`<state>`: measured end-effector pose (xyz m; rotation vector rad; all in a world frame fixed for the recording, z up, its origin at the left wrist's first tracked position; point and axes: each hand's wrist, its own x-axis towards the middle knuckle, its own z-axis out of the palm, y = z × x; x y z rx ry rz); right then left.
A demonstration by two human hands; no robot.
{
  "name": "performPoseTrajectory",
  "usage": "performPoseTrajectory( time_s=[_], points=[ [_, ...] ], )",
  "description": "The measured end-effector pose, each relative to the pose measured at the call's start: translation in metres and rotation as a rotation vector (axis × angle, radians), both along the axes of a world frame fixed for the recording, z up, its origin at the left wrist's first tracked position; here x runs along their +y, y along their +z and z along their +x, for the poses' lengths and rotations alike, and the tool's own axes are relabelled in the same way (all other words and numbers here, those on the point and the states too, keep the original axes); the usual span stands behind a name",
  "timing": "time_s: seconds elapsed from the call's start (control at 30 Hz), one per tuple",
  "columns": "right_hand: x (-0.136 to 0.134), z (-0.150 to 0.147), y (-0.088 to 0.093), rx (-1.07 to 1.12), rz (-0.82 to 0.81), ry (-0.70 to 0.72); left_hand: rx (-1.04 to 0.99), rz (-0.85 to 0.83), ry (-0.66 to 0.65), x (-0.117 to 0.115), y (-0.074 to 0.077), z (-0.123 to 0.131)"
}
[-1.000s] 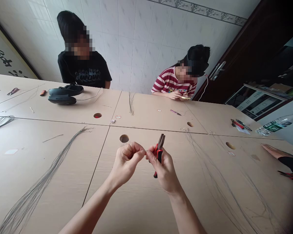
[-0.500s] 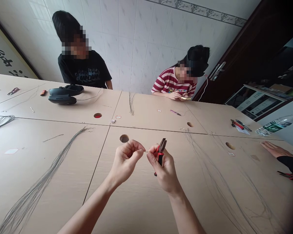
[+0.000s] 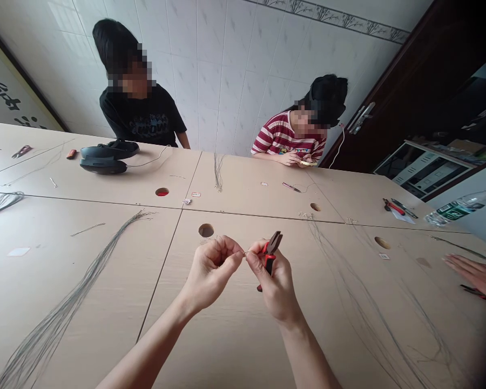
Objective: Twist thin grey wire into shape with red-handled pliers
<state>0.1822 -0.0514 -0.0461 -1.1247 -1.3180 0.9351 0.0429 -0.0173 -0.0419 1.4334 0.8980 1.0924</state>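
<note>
My left hand is closed, thumb and forefinger pinching a small piece of thin wire. At its other end the fingertips of my right hand press on the same wire, almost touching the left ones. Pliers with red and black handles are held in my right hand, jaws pointing up and away from the wire. Both hands are above the table. Fine detail of the wire is too small to make out.
Bundles of thin grey wire lie left and right. Round holes pierce the table. Farther off are a black headset, a water bottle and two seated people. Another person's hand rests at the right edge.
My hands have shifted slightly right, and their fingertips are closer together at the wire. The other person's hand at the right edge has drawn back, showing a strand behind it.
</note>
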Motion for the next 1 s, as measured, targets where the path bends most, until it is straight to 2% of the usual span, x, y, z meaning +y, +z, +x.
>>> performPoseTrajectory(
  time_s=[0.23, 0.6, 1.0],
  points=[
    [-0.0012, -0.0007, -0.0018, 0.026, -0.023, -0.01, 0.012, 0.032, 0.008, -0.0031, 0.002, -0.0015],
    [-0.0015, -0.0035, 0.0006, 0.061, -0.016, -0.006, -0.005, 0.123, 0.016, -0.0025, -0.0033, -0.0005],
    [0.0007, 0.0029, -0.0023, 0.007, -0.028, -0.004, 0.085, 0.097, -0.024, 0.0002, -0.0018, -0.0019]
  ],
)
